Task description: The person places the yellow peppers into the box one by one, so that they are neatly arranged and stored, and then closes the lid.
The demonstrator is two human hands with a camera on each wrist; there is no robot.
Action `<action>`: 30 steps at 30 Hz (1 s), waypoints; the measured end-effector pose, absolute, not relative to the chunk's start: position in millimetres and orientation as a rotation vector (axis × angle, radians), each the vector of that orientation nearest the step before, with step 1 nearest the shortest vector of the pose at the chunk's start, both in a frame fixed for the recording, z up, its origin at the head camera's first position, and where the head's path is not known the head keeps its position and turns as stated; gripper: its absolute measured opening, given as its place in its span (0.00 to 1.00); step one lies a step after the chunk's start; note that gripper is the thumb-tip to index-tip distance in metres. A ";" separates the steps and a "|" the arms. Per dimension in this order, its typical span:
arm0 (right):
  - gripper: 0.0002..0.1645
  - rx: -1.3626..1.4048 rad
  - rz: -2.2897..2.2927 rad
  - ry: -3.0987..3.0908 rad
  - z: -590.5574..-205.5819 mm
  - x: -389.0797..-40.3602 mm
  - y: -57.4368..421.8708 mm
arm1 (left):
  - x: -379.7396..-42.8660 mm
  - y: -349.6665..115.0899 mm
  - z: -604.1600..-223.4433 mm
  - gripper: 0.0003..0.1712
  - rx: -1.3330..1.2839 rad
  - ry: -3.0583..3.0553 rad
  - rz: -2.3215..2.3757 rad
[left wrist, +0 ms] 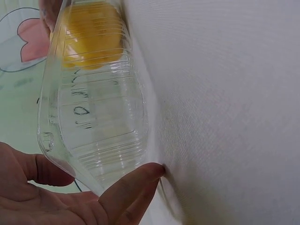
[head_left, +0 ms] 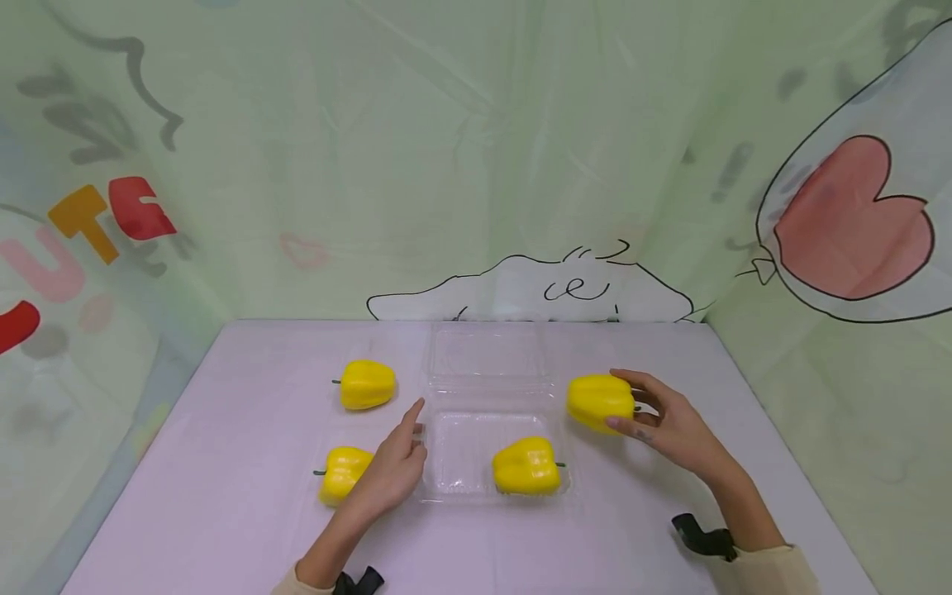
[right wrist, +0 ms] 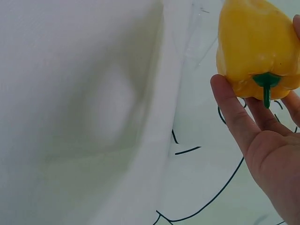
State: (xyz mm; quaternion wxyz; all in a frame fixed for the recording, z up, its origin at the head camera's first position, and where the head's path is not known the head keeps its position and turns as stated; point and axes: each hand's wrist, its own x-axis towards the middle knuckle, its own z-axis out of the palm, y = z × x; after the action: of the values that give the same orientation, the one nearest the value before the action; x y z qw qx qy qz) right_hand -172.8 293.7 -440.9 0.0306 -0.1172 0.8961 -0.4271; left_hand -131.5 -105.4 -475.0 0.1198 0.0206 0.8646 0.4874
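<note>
My right hand (head_left: 673, 426) grips a yellow bell pepper (head_left: 598, 402) between thumb and fingers, raised above the table to the right of a clear plastic container. In the right wrist view the pepper (right wrist: 258, 47) shows its green stem turned toward the palm. My left hand (head_left: 394, 467) holds the left edge of the container (head_left: 457, 450), thumb at the rim (left wrist: 44, 136) and fingers along the outer wall. Another yellow pepper (head_left: 526, 466) lies in the container's right part, its stem pointing right. The container's lid (head_left: 487, 355) lies open toward the back.
Left of the container, two more yellow peppers lie on the white table (head_left: 245, 430): one farther back (head_left: 368, 384), one nearer (head_left: 344, 473), partly behind the left hand. A printed curtain (head_left: 461, 165) surrounds the table at the back and sides. Black wrist mounts (head_left: 702, 539) sit on both wrists.
</note>
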 end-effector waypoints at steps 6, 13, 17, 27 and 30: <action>0.45 -0.383 -1.336 2.744 -437.4 -172.2 285.8 | -131.1 -106.0 -475.1 0.38 0.051 2.533 1.422; 0.45 -0.405 -1.361 2.728 -435.7 -170.5 277.2 | -131.7 -104.8 -476.4 0.38 0.063 2.541 1.432; 0.44 -0.412 -1.360 2.730 -433.5 -168.3 271.7 | -131.4 -104.5 -477.8 0.38 0.064 2.547 1.427; 0.43 -0.499 -1.367 2.748 -429.5 -162.8 258.8 | -130.4 -104.2 -475.7 0.38 0.044 2.559 1.415; 0.43 -0.506 -1.364 2.749 -429.4 -161.5 254.7 | -130.3 -103.4 -476.7 0.38 0.047 2.563 1.420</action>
State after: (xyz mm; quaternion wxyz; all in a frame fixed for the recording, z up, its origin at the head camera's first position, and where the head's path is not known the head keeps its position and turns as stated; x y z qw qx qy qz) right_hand -161.5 254.7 -429.4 0.0156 -0.1626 0.8838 -0.4384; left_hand -130.3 -103.4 -476.7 0.1053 0.0159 0.8698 0.4817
